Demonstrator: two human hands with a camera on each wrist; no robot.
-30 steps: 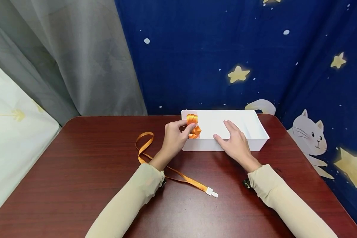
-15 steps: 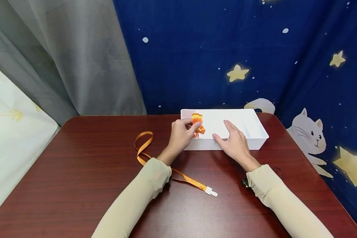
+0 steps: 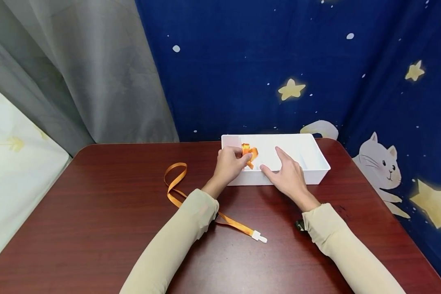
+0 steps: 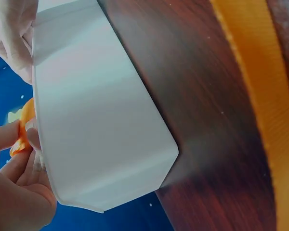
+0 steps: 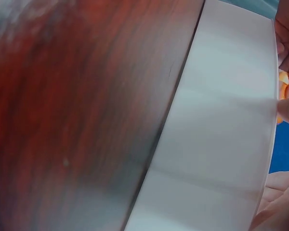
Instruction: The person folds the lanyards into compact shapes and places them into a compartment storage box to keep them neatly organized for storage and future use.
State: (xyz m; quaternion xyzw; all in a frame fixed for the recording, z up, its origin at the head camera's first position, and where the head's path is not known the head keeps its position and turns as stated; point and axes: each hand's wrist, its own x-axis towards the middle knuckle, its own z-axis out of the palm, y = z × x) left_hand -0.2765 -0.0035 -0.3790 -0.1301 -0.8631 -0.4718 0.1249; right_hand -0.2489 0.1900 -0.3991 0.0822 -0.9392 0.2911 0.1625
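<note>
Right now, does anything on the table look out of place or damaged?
I see no spill or damage. The loose orange strap looks untidy, though: it lies curled on the table, outside the white box.

I see the box as smooth plastic with a soft sheen. The ribbon looks to me like slick, satiny cloth, glossy where it catches light. In my left wrist view the strap shows a fine, ribbed weave; its clip looks like hard plastic. I read the table as polished, grained wood, and the sleeves and curtains as matt cloth.
</note>
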